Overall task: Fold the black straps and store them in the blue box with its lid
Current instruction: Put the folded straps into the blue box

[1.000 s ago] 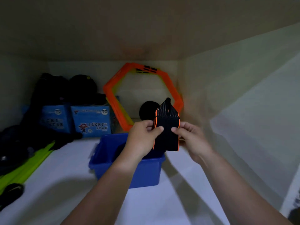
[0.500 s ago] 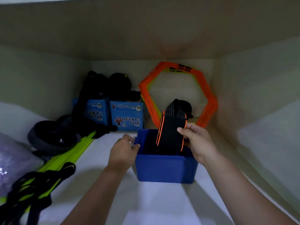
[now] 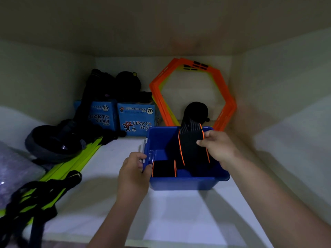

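right fingers: pinching the right edge of the folded black strap, thumb and fingertips closed on the fabric, nothing else in that hand.
right hand: hovering over the right half of the blue box, holding the strap upright and slightly tilted, its lower end already dipping inside the box.
left fingers: curling shut over the box's left rim, gripping it and steadying the box on the white shelf.
left hand: sitting just outside the left wall, touching only the box.
strap in hand: black with orange edging, a striped end sticking up above the far rim.
stored strap: 1 folded strap with orange edges already lying in the front-left of the box, apart from the one being lowered.
lid: not clearly showing in this view; a pale piece at the box's left edge is too small to tell.
step in hand: judging by the pose, the second strap is being lowered in beside the first.
doing it well: keeping the pinch tight so the fold is not springing open, guiding it down into the free right side, pressing it flat so nothing is poking above the rim where the lid will need to sit.
risk: letting go early is likely leaving the striped end unfolding over the far wall.
left hand's job: holding the box from sliding while the strap is pushed down.
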Demonstrator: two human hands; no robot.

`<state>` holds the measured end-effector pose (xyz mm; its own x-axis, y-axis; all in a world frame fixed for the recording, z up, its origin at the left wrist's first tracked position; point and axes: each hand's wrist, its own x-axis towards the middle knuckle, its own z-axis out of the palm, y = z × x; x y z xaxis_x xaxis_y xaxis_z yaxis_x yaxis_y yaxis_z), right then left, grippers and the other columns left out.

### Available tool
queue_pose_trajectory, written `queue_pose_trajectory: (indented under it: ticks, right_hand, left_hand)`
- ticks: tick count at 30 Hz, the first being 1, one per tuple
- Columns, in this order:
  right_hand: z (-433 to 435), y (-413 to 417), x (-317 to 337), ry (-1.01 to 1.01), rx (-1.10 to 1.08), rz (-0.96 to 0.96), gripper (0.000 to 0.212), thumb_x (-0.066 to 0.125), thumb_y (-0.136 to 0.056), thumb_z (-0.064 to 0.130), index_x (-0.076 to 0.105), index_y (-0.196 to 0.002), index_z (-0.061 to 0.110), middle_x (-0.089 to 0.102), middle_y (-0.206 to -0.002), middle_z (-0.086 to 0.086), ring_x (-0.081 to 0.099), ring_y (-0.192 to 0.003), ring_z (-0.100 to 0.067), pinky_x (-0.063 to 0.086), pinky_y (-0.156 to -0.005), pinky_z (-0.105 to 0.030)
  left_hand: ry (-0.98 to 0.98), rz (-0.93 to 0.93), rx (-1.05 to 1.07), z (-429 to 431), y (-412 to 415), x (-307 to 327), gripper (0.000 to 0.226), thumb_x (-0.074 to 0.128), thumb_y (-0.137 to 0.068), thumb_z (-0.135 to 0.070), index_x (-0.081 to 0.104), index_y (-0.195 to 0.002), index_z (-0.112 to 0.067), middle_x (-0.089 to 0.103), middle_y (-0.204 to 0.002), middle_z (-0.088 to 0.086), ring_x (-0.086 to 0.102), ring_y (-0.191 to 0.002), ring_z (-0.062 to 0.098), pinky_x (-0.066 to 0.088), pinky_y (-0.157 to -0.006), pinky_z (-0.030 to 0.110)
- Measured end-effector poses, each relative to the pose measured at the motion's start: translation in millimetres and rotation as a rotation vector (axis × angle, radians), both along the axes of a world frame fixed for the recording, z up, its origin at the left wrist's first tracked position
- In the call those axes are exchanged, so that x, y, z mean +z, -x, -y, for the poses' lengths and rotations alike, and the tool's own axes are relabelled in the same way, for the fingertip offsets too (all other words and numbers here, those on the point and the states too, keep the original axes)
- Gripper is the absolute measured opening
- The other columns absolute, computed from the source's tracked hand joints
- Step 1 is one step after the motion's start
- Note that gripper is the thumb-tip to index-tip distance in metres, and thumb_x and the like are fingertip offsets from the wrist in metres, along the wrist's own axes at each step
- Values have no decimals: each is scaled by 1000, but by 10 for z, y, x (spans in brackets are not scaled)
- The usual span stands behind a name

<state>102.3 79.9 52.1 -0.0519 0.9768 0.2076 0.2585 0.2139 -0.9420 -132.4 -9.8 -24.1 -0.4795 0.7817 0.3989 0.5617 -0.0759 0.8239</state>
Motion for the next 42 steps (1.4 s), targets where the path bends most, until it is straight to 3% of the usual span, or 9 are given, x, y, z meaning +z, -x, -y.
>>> queue_pose_trajectory:
  ticks: [2, 5, 11, 22, 25, 29, 34, 38, 42]
  right_hand:
    - [-23, 21, -60, -47, -37, 286, 4, 69, -85, 10, 69, -82, 12, 74, -81, -12, 72, -80, -29, 60, -74, -43]
    - [-10, 106, -176, -44, -60, 602, 3, 64, -85, 15, 64, -88, 14, 69, -84, -9, 67, -82, -29, 55, -73, -39]
    - [20, 203, -333, 155, -78, 663, 5, 53, -90, 8, 57, -92, 6, 61, -81, -9, 59, -71, -23, 45, -66, -29]
    - [56, 363, -321, 111, -97, 1059, 18, 52, -91, 5, 66, -101, 5, 71, -107, -16, 69, -96, -31, 54, -76, -35]
    - [129, 281, -210, 0, -119, 1012, 7, 58, -90, 13, 62, -94, 9, 70, -100, -14, 68, -93, -33, 54, -71, -36]
    - [350, -132, 18, -344, -323, 792, 28, 63, -87, 36, 68, -113, 27, 76, -98, -2, 69, -98, -32, 57, -78, -38]
    - [571, -737, -293, -421, -330, 730, 23, 55, -87, 48, 73, -92, 33, 72, -68, 6, 66, -62, -17, 55, -61, -36]
    - [565, -802, -628, -423, -258, 635, 26, 64, -90, 43, 75, -112, 34, 68, -79, 10, 61, -60, -1, 40, -61, -5]
    - [501, -717, -724, -379, -168, 570, 40, 65, -91, 42, 65, -129, 31, 70, -103, 14, 66, -74, 2, 50, -69, -19]
  left_hand:
    - [-30, 17, -6, 74, -40, -59, 28, 67, -87, -20, 52, -98, -42, 56, -89, -4, 64, -75, 20, 59, -64, 46]
    - [-69, 19, -1, 155, -98, -133, 31, 69, -86, -17, 53, -100, -39, 53, -91, -6, 64, -70, 19, 60, -61, 48]
    - [-75, -6, 11, 219, -116, -206, 35, 70, -86, -14, 53, -104, -39, 53, -95, -4, 65, -64, 18, 59, -59, 48]
    - [-97, -38, 26, 250, -116, -213, 33, 72, -86, -16, 55, -107, -36, 56, -99, -4, 64, -63, 16, 59, -60, 42]
    - [-108, -11, 18, 226, -108, -240, 34, 73, -86, -18, 54, -105, -40, 56, -99, -5, 65, -65, 17, 59, -60, 43]
    - [-129, 21, 11, 166, -101, -227, 35, 72, -85, -21, 53, -100, -46, 55, -99, -9, 66, -69, 16, 60, -60, 44]
    - [-112, 26, 6, 54, -69, -128, 29, 72, -87, -18, 58, -102, -38, 56, -97, -9, 64, -80, 13, 61, -67, 44]
    - [-68, 74, -32, -94, -14, 20, 19, 71, -88, -18, 66, -104, -27, 61, -98, -1, 67, -78, 18, 62, -57, 45]
    - [4, 165, -75, -215, 5, 185, 21, 70, -91, -17, 71, -111, -12, 66, -95, 0, 71, -73, 21, 63, -56, 40]
